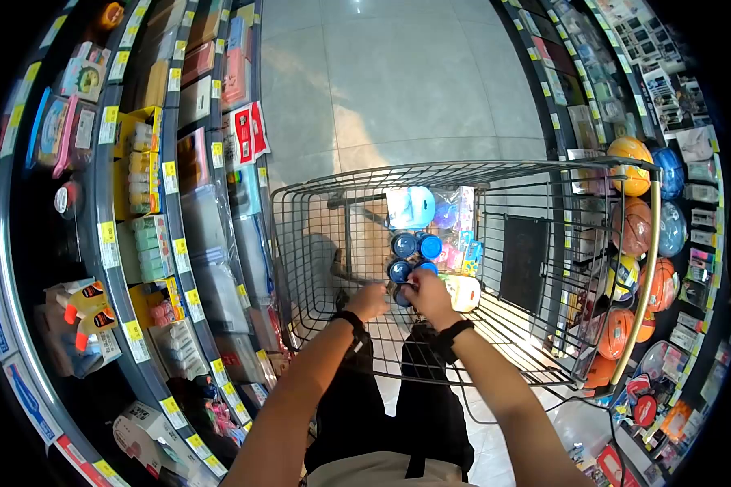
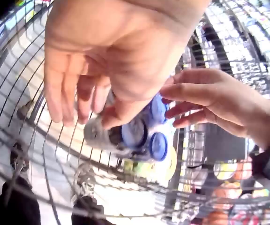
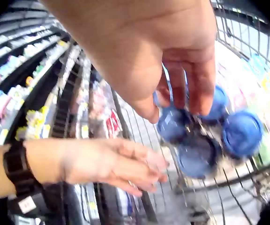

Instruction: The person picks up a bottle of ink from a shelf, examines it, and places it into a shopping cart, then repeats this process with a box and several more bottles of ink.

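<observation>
A cluster of several jars with round blue lids (image 1: 404, 243) stands on the wire floor of a shopping cart (image 1: 317, 174). My right hand (image 1: 432, 299) is over the near lids; its fingers reach down right beside a blue lid (image 3: 173, 124), thumb apart from them. To the left of the jars, my left hand (image 1: 369, 300) hangs with its fingers loosely extended and nothing in them. In the left wrist view, the left thumb overlaps a clear-sided jar (image 2: 97, 134) with a blue lid (image 2: 135, 132). The right fingers partly hide the lids there.
Beside the jars lie a light-blue item (image 1: 412, 208), a purple packaged item (image 1: 445, 214) and a pale-topped container (image 1: 463, 294). Stocked shelves (image 1: 170, 183) line the left; balls (image 1: 630, 227) stand on the right beyond the cart's side. Grey floor (image 1: 406, 89) stretches ahead.
</observation>
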A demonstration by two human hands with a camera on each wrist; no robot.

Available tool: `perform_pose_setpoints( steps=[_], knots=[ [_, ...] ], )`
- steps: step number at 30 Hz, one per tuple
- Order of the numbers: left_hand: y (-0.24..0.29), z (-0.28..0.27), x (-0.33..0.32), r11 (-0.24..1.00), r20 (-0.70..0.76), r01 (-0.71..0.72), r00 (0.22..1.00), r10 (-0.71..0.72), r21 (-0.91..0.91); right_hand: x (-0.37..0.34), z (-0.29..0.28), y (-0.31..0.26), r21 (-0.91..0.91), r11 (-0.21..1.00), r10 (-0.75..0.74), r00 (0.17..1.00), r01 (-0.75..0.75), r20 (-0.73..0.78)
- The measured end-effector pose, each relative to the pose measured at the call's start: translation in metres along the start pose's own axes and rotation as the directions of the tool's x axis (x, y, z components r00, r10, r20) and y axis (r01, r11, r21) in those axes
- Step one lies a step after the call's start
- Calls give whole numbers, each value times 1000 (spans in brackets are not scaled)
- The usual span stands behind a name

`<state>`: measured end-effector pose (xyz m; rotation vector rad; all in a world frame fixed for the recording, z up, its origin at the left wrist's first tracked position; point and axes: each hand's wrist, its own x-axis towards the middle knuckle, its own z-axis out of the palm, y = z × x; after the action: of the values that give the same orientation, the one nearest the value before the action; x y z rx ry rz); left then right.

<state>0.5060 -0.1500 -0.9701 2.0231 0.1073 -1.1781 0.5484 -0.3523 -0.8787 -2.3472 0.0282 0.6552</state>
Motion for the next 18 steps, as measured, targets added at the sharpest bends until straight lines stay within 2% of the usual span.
perform_pose_setpoints(
  steps=[1,3,5,6,7,9,10,13,14,15,18],
  knots=[
    [9,-21,2,999,14,15,1000,-16,44,8,-25,-15,65,997,52,997,-49,-50],
    [39,-69,7,999,-174,19,985,-14,29,37,-65,-18,120,993,15,992,0,-123],
    [66,-102,22,972,-408,-10,909,-89,-235,78,-87,-5,214,977,58,975,-10,-216],
    [72,-116,37,958,-459,-109,888,-26,-265,101,-89,7,218,976,57,964,1,-259],
    [76,-125,50,935,-508,-207,861,33,-290,125,-86,26,334,942,107,974,-34,-202],
    [61,-110,104,894,-576,-281,817,33,-349,155,-83,30,441,879,245,965,-180,-95],
    [57,-104,129,870,-610,-320,792,27,-376,170,-75,39,389,908,224,965,-156,-135],
    [65,-96,150,851,-408,-224,913,12,-475,199,-31,72,280,954,167,968,-110,-186],
    [70,-93,153,941,-428,-138,904,-8,-309,201,-25,77,290,948,184,971,-134,-153],
    [68,-90,154,955,-418,-211,902,108,-209,198,-26,72,300,941,202,971,-158,-123],
    [69,-79,171,913,-480,-334,857,189,-236,197,-28,69,263,956,164,981,-132,-101]
  ],
)
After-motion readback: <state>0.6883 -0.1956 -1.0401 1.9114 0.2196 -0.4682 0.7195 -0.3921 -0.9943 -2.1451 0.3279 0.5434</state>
